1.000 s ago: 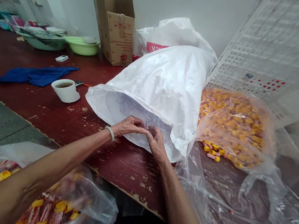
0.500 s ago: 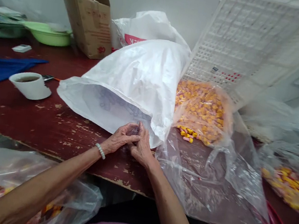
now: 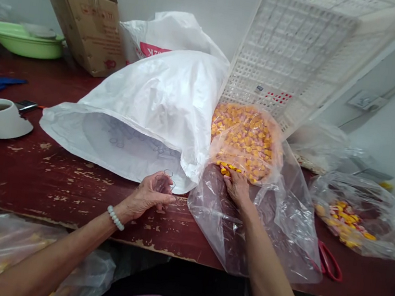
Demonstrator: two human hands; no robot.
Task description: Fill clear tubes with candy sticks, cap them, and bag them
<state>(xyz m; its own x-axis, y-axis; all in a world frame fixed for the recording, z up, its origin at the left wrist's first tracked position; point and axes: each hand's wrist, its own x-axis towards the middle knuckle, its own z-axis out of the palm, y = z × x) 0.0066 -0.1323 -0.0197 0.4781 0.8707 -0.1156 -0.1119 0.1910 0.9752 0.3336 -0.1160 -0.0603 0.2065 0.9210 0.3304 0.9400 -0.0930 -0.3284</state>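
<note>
My left hand (image 3: 150, 192), with a bead bracelet at its wrist, is closed around several small clear tubes (image 3: 168, 173), whose round open ends face up. It stands just in front of the mouth of a white sack (image 3: 157, 94), where more clear tubes (image 3: 118, 142) lie inside. At the opening of a clear plastic bag (image 3: 265, 244), my right hand (image 3: 238, 188) touches small yellow-and-pink pieces (image 3: 229, 170). Its fingers are stretched out with the thumb apart; the fingertips are partly hidden among the pieces.
A white plastic crate (image 3: 285, 57) leans behind the bag. At right are red-handled scissors (image 3: 330, 262) and another clear bag (image 3: 387, 226) of pieces. A white cup (image 3: 0, 122), a cardboard box (image 3: 92, 32) and a green basin (image 3: 25, 43) stand left on the red table (image 3: 79, 190).
My hands, together before the sack, have parted. The right one has moved right to the yellow-and-pink pieces; the left keeps the clear tubes. The view has turned to the right.
</note>
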